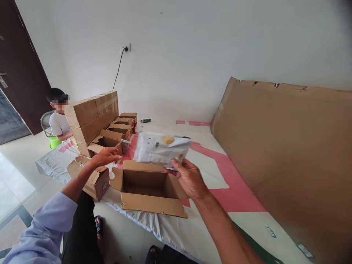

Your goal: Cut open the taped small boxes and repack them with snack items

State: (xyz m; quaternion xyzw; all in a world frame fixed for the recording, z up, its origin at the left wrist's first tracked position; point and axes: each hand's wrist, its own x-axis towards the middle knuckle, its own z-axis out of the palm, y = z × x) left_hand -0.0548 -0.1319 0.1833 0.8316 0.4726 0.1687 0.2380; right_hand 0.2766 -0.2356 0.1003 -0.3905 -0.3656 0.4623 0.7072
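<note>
My right hand (189, 178) holds a white printed pouch (161, 148) by its lower edge, above the far side of an open cardboard box (148, 183) whose flaps are spread out. The inside of that box shows only bare cardboard. My left hand (106, 156) is stretched out to the left with its fingers apart, holding nothing, hovering over a smaller closed carton (93, 179) and close to another open box (106, 141). Both boxes lie on a white and red sheet (220, 172) spread on the floor.
A stack of taped cartons (92, 115) and several open boxes stand at the back left. A person in a grey shirt (59, 123) sits behind them beside a green tub. A large cardboard sheet (288, 146) leans on the right wall. A cable hangs from a wall socket (125, 48).
</note>
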